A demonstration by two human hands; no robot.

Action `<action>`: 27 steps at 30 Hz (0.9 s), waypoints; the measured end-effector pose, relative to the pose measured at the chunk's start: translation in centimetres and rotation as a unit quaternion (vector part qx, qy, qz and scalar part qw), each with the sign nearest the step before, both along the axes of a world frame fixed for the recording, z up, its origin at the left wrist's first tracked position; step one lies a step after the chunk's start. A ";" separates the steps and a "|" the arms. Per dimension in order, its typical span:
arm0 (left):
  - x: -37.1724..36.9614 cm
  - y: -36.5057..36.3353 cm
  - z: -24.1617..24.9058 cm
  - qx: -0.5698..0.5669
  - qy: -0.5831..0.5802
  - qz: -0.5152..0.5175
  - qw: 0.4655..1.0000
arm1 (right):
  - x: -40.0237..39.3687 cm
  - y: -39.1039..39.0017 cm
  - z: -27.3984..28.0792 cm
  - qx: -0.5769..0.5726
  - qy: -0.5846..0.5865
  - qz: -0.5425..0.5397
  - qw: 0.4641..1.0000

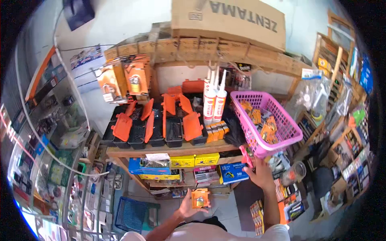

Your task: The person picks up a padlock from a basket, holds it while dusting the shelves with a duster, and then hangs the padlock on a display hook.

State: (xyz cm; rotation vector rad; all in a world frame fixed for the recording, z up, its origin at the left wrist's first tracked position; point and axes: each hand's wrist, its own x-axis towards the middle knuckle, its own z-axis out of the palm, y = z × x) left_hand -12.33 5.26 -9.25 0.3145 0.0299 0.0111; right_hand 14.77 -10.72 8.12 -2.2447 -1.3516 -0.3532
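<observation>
An orange padlock package (200, 198) is held upright low in the scene, near the middle, with its printed face turned toward the camera. It is a small, roughly square card, and a brass-coloured padlock is seen at its centre. The lower left edge is gripped.

A pink basket (284, 116) is set to the right and farther away, on the right end of a wooden shelf. Its walls are latticed with small openings, and it is tilted so that its open top faces the camera. Several orange packages are seen lying inside it. Its near lower corner is touched from below.
</observation>
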 end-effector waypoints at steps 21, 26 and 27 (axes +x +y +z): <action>-1.9 -0.1 1.6 -0.075 -0.054 0.042 0.995 | -9.3 2.2 -12.8 0.295 0.658 0.051 0.691; -5.1 2.1 -1.1 -0.107 -0.038 0.167 0.979 | -20.4 0.9 -16.9 0.304 0.729 0.158 0.593; -5.8 2.7 -0.8 -0.102 -0.030 0.194 0.975 | -21.8 0.4 -17.2 0.279 0.744 0.198 0.574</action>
